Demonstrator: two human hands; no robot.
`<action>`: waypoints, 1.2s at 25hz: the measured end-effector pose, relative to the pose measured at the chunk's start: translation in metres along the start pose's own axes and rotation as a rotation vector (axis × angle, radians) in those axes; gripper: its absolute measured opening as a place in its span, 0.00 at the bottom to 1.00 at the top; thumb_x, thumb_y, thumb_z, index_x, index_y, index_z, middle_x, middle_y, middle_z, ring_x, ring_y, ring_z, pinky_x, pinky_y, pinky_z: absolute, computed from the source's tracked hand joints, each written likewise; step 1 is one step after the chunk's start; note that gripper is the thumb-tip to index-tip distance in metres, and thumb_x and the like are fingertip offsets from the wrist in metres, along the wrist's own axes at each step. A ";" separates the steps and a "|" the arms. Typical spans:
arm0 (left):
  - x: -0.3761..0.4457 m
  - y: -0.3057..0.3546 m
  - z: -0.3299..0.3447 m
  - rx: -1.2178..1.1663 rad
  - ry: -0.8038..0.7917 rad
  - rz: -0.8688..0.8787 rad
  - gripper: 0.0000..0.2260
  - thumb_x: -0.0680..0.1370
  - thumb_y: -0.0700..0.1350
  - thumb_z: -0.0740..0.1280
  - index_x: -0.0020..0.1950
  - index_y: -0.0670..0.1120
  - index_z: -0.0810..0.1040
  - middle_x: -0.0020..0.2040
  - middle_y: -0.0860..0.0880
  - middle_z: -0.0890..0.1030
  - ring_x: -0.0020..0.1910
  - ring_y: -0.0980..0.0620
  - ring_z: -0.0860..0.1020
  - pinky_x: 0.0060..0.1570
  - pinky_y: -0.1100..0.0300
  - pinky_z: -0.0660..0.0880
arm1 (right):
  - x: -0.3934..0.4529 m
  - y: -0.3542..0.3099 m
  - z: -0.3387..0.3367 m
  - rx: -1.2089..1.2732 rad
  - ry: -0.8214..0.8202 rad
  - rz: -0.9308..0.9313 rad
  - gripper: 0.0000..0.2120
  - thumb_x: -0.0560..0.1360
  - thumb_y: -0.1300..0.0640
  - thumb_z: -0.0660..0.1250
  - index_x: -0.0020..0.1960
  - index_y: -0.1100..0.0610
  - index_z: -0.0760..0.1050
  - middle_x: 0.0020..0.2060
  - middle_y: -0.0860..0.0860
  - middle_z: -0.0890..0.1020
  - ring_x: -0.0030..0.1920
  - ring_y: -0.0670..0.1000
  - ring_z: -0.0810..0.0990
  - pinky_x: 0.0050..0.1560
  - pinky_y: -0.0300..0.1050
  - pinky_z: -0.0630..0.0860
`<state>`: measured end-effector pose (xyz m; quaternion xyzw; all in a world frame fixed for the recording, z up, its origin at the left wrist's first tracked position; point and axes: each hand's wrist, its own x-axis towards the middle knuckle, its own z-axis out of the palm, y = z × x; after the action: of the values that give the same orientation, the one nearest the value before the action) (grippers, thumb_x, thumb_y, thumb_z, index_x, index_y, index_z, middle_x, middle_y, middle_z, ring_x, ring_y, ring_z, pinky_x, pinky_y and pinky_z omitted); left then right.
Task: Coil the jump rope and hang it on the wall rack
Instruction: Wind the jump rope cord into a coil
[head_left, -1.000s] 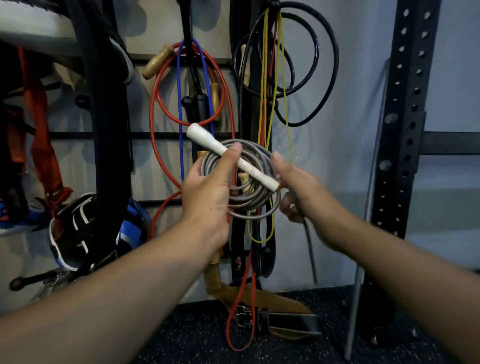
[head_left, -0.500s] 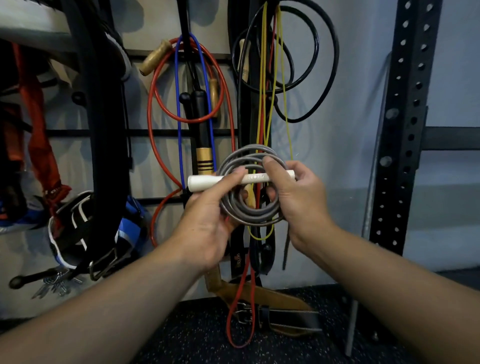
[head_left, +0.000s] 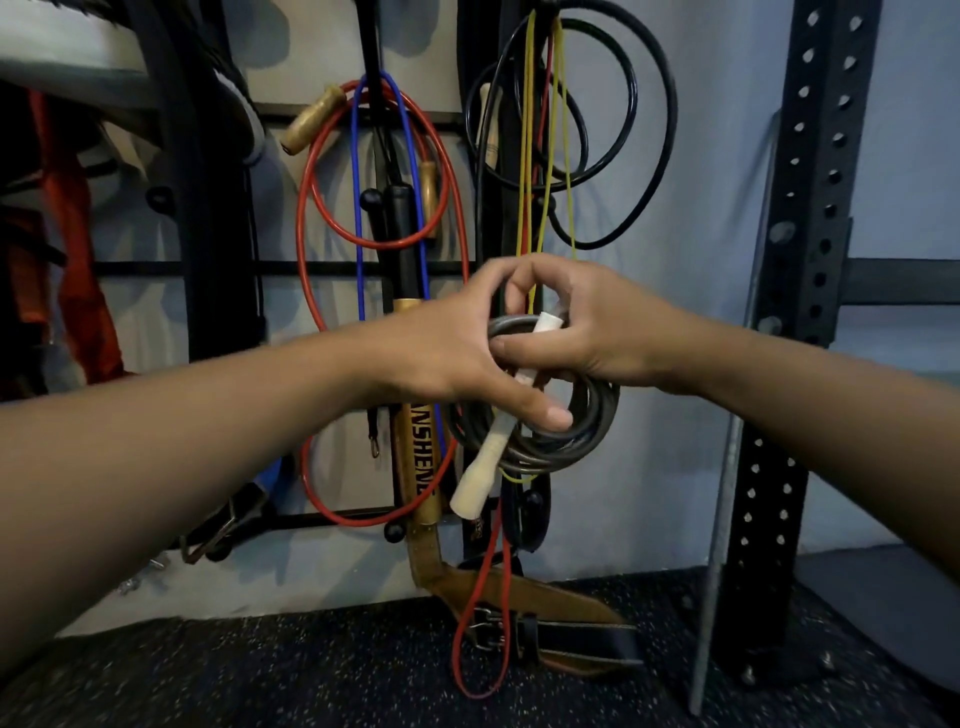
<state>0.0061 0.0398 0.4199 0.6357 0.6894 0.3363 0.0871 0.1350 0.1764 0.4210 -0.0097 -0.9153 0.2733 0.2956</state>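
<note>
Black capital letters run down a gold-brown cylindrical bat-like tube (head_left: 415, 457) hanging on the black wall rack (head_left: 270, 268); the visible part reads "NSHEN", with the start hidden behind the left forearm. On a dark strap end (head_left: 475, 527) below the coil there is small gold print, too small to read. The grey jump rope, wound into a coil of several loops (head_left: 582, 431), is held in front of the rack, in mid-air between both hands. Two white handles show: one long white plastic handle (head_left: 480, 467) slanting down-left across the coil, and a short white end (head_left: 549, 322) poking up by the right hand. The left hand (head_left: 441, 353) grips the coil, thumb pressed over the loops. The right hand (head_left: 587, 327) curls round the top of the coil and the handle. Behind hang one red cord (head_left: 306, 218), one blue cord (head_left: 355, 208), one black cable (head_left: 670, 124), a yellow cord (head_left: 527, 130), and two wooden handles (head_left: 311, 120). A brown leather belt (head_left: 545, 597) trails onto the speckled floor.
</note>
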 end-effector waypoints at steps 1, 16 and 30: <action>0.000 -0.001 0.009 0.036 0.019 -0.006 0.53 0.61 0.53 0.85 0.79 0.61 0.56 0.65 0.53 0.79 0.64 0.55 0.77 0.63 0.60 0.72 | -0.001 0.000 -0.002 0.013 -0.023 0.007 0.15 0.74 0.56 0.77 0.52 0.57 0.71 0.28 0.47 0.79 0.27 0.44 0.76 0.28 0.35 0.71; -0.019 -0.047 0.033 -0.259 0.455 0.046 0.06 0.78 0.44 0.72 0.54 0.44 0.83 0.35 0.47 0.84 0.31 0.56 0.82 0.33 0.62 0.79 | -0.029 0.011 0.023 0.170 -0.014 0.181 0.20 0.73 0.42 0.72 0.59 0.53 0.80 0.45 0.51 0.88 0.44 0.45 0.87 0.42 0.41 0.82; -0.021 -0.070 0.031 -0.431 0.450 -0.037 0.10 0.81 0.53 0.67 0.44 0.50 0.80 0.38 0.49 0.82 0.37 0.51 0.80 0.40 0.57 0.77 | -0.025 0.014 0.077 0.524 0.199 0.300 0.13 0.84 0.50 0.61 0.51 0.58 0.77 0.25 0.47 0.74 0.18 0.41 0.68 0.18 0.33 0.62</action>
<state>-0.0305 0.0332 0.3501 0.4995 0.6155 0.6054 0.0714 0.1120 0.1460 0.3485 -0.0951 -0.7687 0.5379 0.3327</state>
